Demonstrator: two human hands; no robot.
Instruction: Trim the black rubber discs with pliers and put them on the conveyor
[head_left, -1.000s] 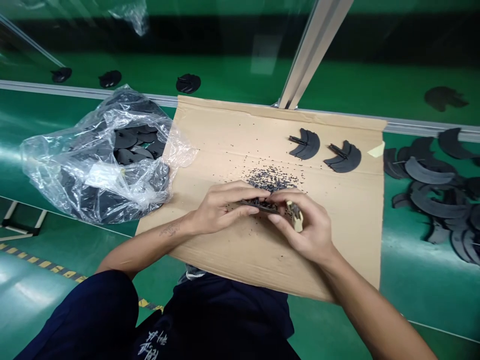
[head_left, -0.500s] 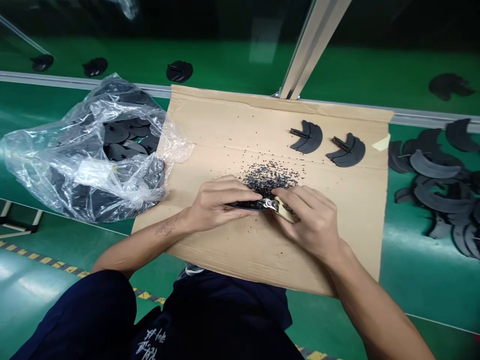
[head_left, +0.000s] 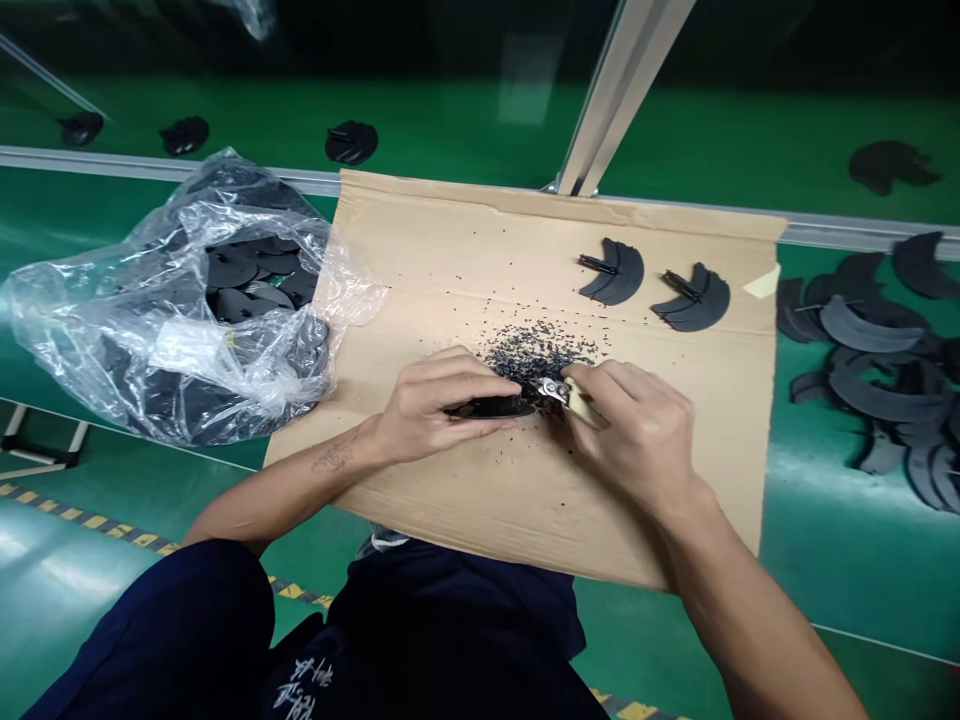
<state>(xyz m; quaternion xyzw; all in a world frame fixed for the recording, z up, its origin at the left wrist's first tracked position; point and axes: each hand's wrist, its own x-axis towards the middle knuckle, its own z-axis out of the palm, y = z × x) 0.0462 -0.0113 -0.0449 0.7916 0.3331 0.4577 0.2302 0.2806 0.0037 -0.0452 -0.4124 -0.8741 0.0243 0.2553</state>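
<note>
Now my left hand (head_left: pixel 442 405) grips a black piece (head_left: pixel 491 407), my right fingers (head_left: pixel 607 385) pinch small snips (head_left: pixel 553 390); two pieces (head_left: pixel 615 275) lie done, more fill the bag (head_left: pixel 90 330).

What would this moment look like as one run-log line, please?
left hand: black part | right hand: small nippers | cardboard: black scraps
</note>
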